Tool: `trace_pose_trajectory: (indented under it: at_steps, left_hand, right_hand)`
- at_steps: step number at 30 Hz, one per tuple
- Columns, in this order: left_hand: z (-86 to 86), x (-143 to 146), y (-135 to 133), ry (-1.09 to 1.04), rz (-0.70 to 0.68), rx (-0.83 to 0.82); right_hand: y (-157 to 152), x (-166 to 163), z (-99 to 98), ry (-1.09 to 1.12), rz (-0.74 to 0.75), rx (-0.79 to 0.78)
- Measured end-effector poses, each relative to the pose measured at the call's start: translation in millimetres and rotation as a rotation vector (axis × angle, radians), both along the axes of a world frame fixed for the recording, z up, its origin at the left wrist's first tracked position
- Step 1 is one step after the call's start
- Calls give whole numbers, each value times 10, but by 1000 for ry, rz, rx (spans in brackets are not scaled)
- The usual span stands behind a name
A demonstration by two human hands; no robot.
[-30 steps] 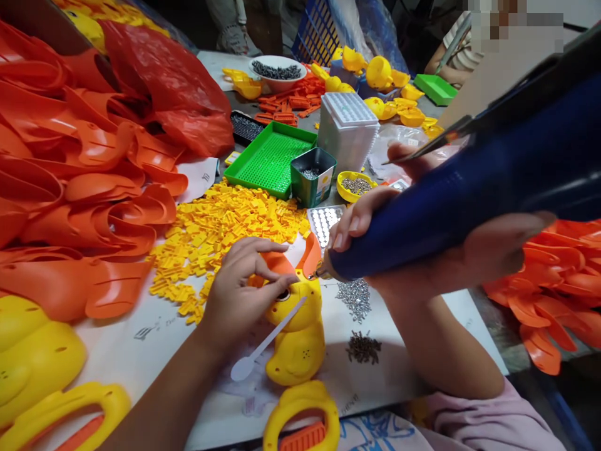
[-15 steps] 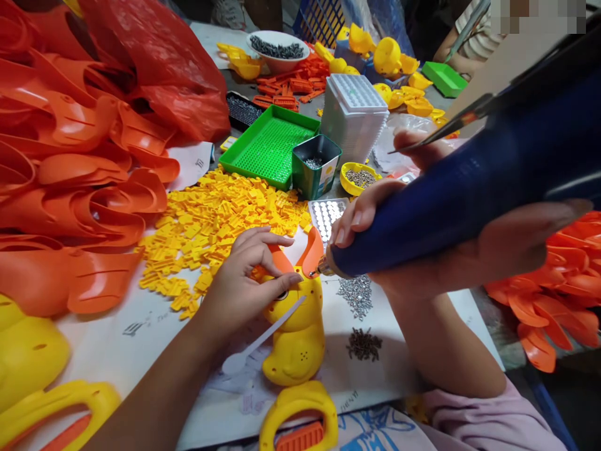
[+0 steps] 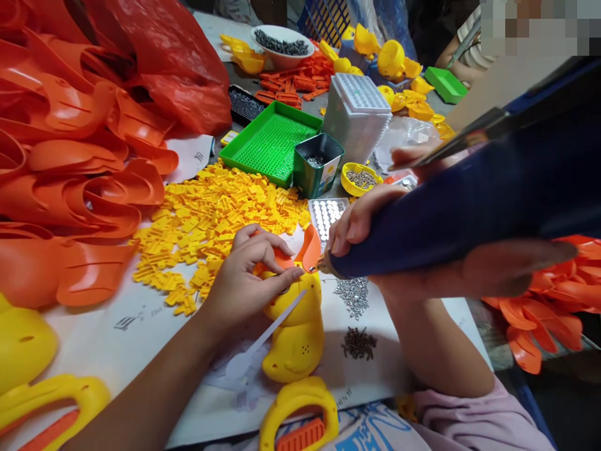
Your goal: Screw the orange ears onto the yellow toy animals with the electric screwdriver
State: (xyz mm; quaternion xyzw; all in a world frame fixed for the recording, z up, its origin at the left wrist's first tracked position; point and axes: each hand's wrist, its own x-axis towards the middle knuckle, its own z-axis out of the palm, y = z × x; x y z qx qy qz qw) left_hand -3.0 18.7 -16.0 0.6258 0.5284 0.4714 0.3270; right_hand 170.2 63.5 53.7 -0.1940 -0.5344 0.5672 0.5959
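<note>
A yellow plastic toy (image 3: 300,344) with a rounded body lies on the white work surface, two orange flaps (image 3: 310,248) at its upper end. My left hand (image 3: 246,269) is closed with thumb and fingers pinched about the toy's upper end, by the flaps. My right hand (image 3: 413,285) is wrapped round a blue power screwdriver (image 3: 441,200), held slanting down to the left. Its tip meets a small screw at the base of the right flap. A white spoon-shaped strip (image 3: 260,341) lies across the toy. Below is a yellow loop handle (image 3: 268,426) with an orange ribbed insert.
Silver screws (image 3: 353,295) and darker screws (image 3: 359,343) lie in piles right of the toy. Small yellow parts (image 3: 211,219) are heaped behind, near a green tray (image 3: 267,147) and dark tin (image 3: 312,178). Orange pieces (image 3: 84,194) crowd the left. A co-worker's arm (image 3: 451,53) shows far right.
The screwdriver and right hand have shifted slightly left and down, and the tip sits closer to the orange flap's base. My left thumb reaches a little nearer the tip.
</note>
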Motion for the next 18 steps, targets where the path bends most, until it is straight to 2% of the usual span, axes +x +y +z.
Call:
trace_pose_trajectory:
  at_steps: [4, 10, 13, 18]
  left_hand:
    - [4, 4, 12, 4, -12, 4]
    - [-13, 6, 6, -8, 3, -25]
    - [-35, -9, 12, -7, 9, -44]
    - [-51, -52, 25, 63, 37, -39]
  right_hand:
    - [40, -19, -56, -15, 29, -30]
    - [43, -36, 0, 26, 72, -62]
    - [56, -34, -11, -23, 126, -65]
    - [65, -30, -57, 75, 73, -77]
